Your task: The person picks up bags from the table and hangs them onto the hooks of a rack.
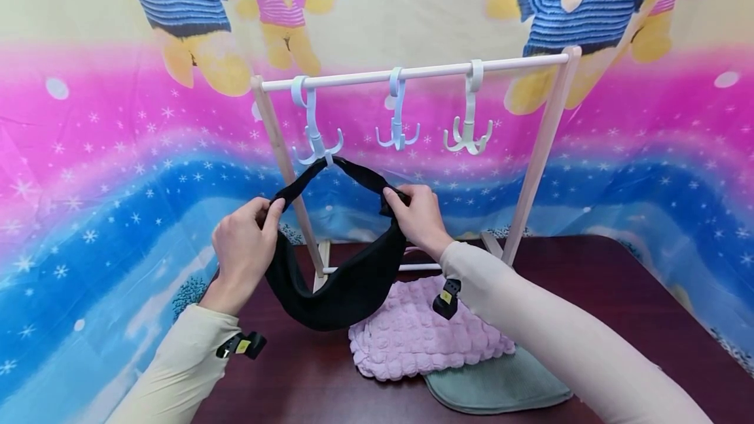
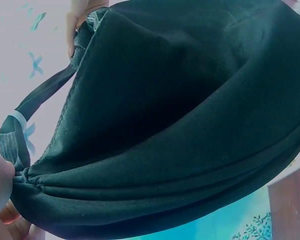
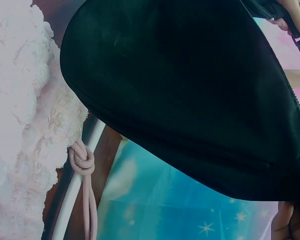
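Observation:
A black shoulder bag (image 1: 347,303) hangs by its strap (image 1: 362,175), which loops over a prong of the leftmost white hook (image 1: 318,144) on the rack. My left hand (image 1: 243,247) pinches the bag's left end, where strap meets body, between thumb and fingers. On the opposite end, my right hand (image 1: 421,218) holds the strap joint the same way, thumb on the near side. Between the hands the bag body sags in a curve. The left wrist view shows the bag's mouth (image 2: 160,110) gaping, and a zip edge (image 3: 299,107) runs along it in the right wrist view.
A wooden rack with a white rail (image 1: 436,72) carries two more hooks, a middle one (image 1: 398,116) and a right one (image 1: 469,116). Below lie a pink quilted bag (image 1: 424,332) with a knotted cord strap (image 3: 82,160) and a grey-green bag (image 1: 501,385) on the dark table (image 1: 283,378).

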Motion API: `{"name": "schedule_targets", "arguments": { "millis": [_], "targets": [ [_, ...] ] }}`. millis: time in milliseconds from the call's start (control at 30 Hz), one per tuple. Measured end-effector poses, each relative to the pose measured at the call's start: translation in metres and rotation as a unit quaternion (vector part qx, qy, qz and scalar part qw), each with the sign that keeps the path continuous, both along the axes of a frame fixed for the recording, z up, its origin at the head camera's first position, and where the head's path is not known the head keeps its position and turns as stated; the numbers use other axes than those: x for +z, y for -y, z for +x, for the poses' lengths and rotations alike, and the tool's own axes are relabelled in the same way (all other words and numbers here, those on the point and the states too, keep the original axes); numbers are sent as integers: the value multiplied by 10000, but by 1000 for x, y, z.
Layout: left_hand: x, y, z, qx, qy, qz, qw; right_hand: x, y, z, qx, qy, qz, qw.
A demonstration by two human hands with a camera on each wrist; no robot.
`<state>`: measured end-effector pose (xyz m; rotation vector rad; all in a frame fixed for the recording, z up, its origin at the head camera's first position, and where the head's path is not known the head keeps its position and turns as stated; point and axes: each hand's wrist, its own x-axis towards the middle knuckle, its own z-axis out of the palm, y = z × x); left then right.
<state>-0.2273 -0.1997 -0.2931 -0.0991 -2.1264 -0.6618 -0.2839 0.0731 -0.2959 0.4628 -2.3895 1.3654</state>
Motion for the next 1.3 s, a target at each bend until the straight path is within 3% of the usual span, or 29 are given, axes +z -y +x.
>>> {"name": "schedule_targets", "arguments": {
  "millis": [1300],
  "targets": [
    [-12,9,-9,25,150,-114,9998,-15,7,6,255,89,138,9995]
  ]
}}
